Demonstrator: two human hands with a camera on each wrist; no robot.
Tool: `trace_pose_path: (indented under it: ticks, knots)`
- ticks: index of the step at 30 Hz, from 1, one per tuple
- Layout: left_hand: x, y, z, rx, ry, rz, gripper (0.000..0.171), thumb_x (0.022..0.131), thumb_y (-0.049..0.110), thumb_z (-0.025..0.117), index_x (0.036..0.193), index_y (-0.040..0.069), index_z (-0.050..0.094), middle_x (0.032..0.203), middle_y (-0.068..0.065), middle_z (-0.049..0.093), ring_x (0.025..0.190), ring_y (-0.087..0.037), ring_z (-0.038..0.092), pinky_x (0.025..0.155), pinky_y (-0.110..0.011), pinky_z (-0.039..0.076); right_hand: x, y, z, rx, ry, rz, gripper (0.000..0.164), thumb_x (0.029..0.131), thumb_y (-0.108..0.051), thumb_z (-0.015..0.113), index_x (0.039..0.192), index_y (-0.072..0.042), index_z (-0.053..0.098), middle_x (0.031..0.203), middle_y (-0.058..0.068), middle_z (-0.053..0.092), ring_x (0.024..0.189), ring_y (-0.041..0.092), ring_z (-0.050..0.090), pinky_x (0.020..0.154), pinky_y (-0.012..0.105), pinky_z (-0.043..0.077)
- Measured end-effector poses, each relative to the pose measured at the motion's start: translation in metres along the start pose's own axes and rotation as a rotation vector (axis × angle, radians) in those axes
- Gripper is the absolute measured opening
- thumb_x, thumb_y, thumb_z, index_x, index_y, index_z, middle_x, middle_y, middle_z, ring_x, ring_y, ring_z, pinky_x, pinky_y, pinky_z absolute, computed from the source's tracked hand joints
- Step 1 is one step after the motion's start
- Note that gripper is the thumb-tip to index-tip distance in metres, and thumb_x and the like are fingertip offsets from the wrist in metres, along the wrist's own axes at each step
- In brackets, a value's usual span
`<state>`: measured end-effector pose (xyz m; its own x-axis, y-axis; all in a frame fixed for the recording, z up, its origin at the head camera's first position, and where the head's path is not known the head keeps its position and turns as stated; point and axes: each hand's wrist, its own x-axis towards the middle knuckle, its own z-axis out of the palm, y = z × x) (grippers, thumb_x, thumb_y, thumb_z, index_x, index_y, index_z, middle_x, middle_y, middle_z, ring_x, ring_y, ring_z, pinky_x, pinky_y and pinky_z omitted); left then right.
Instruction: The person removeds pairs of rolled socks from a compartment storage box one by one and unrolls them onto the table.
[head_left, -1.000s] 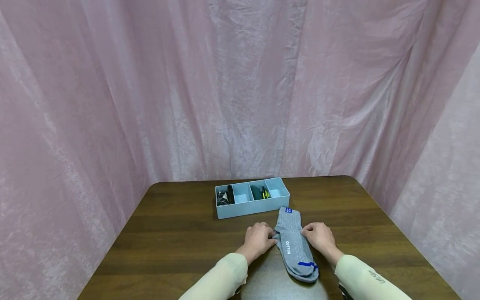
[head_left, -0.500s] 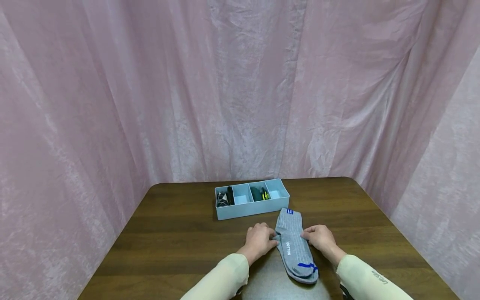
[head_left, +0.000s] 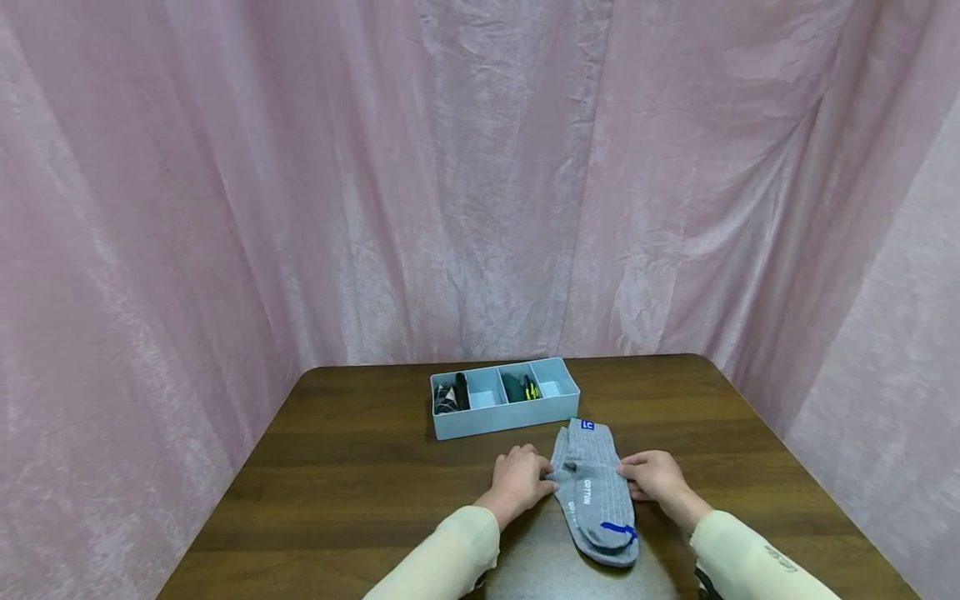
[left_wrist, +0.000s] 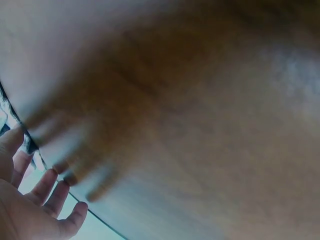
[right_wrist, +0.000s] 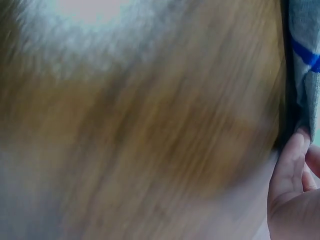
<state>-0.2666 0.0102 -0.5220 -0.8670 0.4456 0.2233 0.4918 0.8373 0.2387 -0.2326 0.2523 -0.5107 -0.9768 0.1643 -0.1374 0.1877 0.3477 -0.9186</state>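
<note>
White "COTTON" stands on the upper grey sock (head_left: 604,479); lettering on its blue label (head_left: 588,425) and the right sleeve (head_left: 753,554) is illegible.

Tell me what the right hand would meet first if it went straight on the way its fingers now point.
The grey socks: the right hand points at them and seems to pinch their edge. Whether it would push or slide over them is unclear.

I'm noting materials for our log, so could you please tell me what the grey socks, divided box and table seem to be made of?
Grey socks: soft ribbed knit, probably cotton, as their lettering seems to read COTTON.
Divided box: likely smooth plastic, given its even light-blue colour and thin walls.
Table: brown wood grain, glossy where light reflects; solid wood or laminate, unclear.
</note>
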Motion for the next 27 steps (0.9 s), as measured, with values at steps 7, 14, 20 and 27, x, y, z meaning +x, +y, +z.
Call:
trace_pose_path:
  ticks: [7,14,20,27]
  knots:
    - [0.001,0.001,0.003,0.001,-0.021,-0.02,0.023,0.083,0.038,0.08,0.098,0.021,0.08,0.095,0.004,0.062,0.094,-0.019,0.057,0.07,-0.036,0.042,0.002,0.005,-0.018,0.039,-0.043,0.029,0.023,0.091,0.001,0.064,0.108,0.018,0.063,0.074,0.003,0.066,0.065,0.013,0.062,0.061,0.031,0.057]
    - [0.001,0.003,0.0,0.007,-0.03,-0.027,0.023,0.083,0.038,0.08,0.098,0.021,0.08,0.096,0.003,0.063,0.095,-0.019,0.056,0.071,-0.035,0.042,0.003,0.012,-0.041,0.04,-0.081,0.053,0.026,0.091,0.0,0.066,0.109,0.019,0.062,0.071,0.002,0.062,0.062,0.011,0.061,0.06,0.029,0.057]
    - [0.002,0.006,-0.003,0.001,-0.058,-0.047,0.023,0.084,0.038,0.08,0.099,0.02,0.08,0.098,0.004,0.063,0.096,-0.018,0.056,0.073,-0.036,0.042,0.006,0.019,-0.062,-0.023,-0.104,0.063,0.021,0.091,0.0,0.065,0.104,0.016,0.064,0.068,0.001,0.06,0.06,0.01,0.06,0.058,0.028,0.056]
    - [0.002,0.005,-0.003,0.009,-0.051,-0.05,0.024,0.083,0.039,0.079,0.1,0.021,0.08,0.097,0.004,0.062,0.096,-0.018,0.056,0.073,-0.036,0.042,0.007,0.023,-0.079,-0.135,-0.135,0.048,0.015,0.091,0.001,0.065,0.099,0.014,0.066,0.069,0.002,0.062,0.061,0.012,0.059,0.058,0.027,0.055]
